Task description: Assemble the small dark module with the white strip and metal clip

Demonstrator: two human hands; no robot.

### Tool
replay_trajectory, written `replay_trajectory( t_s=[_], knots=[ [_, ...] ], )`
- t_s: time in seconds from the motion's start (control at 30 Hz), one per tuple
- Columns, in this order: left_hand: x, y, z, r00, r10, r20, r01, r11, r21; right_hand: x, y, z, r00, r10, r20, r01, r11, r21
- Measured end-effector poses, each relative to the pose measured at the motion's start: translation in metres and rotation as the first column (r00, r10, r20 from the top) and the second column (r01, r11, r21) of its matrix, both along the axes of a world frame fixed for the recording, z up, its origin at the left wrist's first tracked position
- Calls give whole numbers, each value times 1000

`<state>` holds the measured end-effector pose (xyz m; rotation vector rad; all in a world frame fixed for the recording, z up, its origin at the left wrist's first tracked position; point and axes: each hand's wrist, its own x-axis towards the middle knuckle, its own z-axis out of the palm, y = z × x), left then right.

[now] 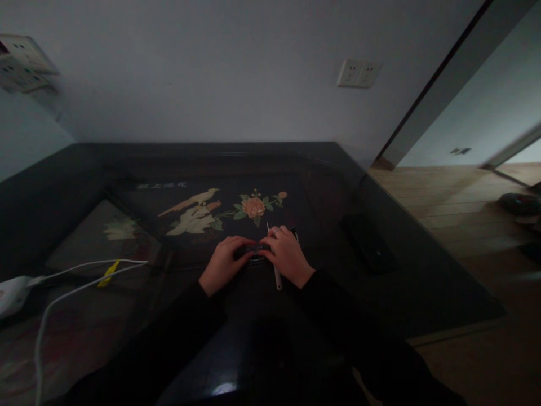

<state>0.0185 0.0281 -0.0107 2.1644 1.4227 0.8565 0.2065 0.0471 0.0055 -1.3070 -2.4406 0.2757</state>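
My left hand (225, 261) and my right hand (288, 254) meet above the dark tabletop. Between their fingertips they pinch a small dark object with a shiny part (255, 248); it is too small and dim to name. Both hands are closed on it, thumbs toward me. A slim tool with a pale handle (278, 278) passes beneath my right hand, its thin tip showing beyond the fingers. Just past the right knuckles a little black item (295, 232) is partly hidden by that hand. A ring is on a right-hand finger.
The glossy dark table (422, 282) bears a bird-and-flower picture (253, 207). A black flat case (368, 242) lies to the right. At left are a white charger (12, 294) and a white cable (53, 304) with a yellow tag (109, 274). A wall with sockets (359, 74) stands behind.
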Motion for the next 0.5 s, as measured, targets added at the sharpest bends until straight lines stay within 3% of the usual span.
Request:
replay_trajectory(
  t_s=[0.5],
  knots=[
    [2,4,2,1000,18,-17,-20,995,-100,-6,0,-2,1000,-25,-12,24,998,-53]
  ],
)
